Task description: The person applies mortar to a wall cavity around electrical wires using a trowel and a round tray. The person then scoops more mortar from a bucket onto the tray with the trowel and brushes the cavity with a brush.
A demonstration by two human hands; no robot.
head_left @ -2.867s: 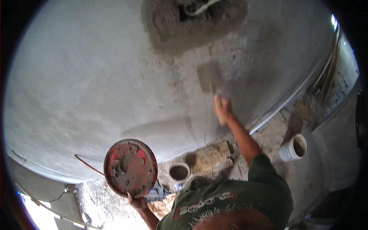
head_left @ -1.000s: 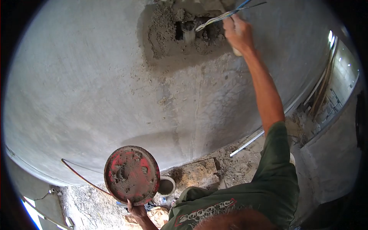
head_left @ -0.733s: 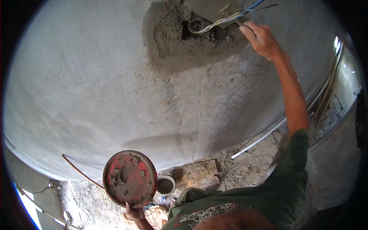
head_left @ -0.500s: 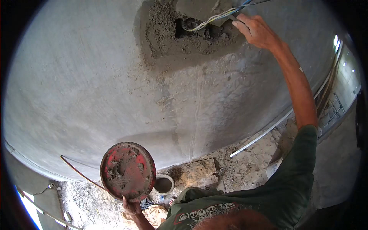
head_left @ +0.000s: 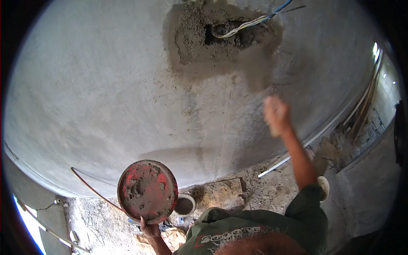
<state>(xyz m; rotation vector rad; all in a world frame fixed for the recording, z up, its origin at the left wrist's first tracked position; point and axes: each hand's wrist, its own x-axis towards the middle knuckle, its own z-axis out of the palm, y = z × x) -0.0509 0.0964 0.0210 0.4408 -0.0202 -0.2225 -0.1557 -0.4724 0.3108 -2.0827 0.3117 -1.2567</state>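
Observation:
My left hand point(head_left: 150, 230) grips the lower edge of a round red lid point(head_left: 147, 191) smeared with grey mortar, low at the left. My right hand point(head_left: 277, 114), blurred by motion, is closed around the handle of a trowel point(head_left: 256, 66), whose blade lies in front of the wall below the wet patch. Wet mortar point(head_left: 191, 38) surrounds a dark recess point(head_left: 211, 34) in the wall. Twisted wires point(head_left: 246, 25) come out of the recess and stretch up to the right.
The grey wall point(head_left: 106, 97) fills most of the view. Below stand a round bucket point(head_left: 185, 205) beside a board point(head_left: 221, 193), and a pale bucket point(head_left: 324, 188) partly behind my right arm. A white strip point(head_left: 274, 167) and a thin hose point(head_left: 95, 191) are near the wall's base.
My right hand has come down and away from the wires with the trowel, after working beside the recess. My left hand still holds the lid, which has shifted only slightly.

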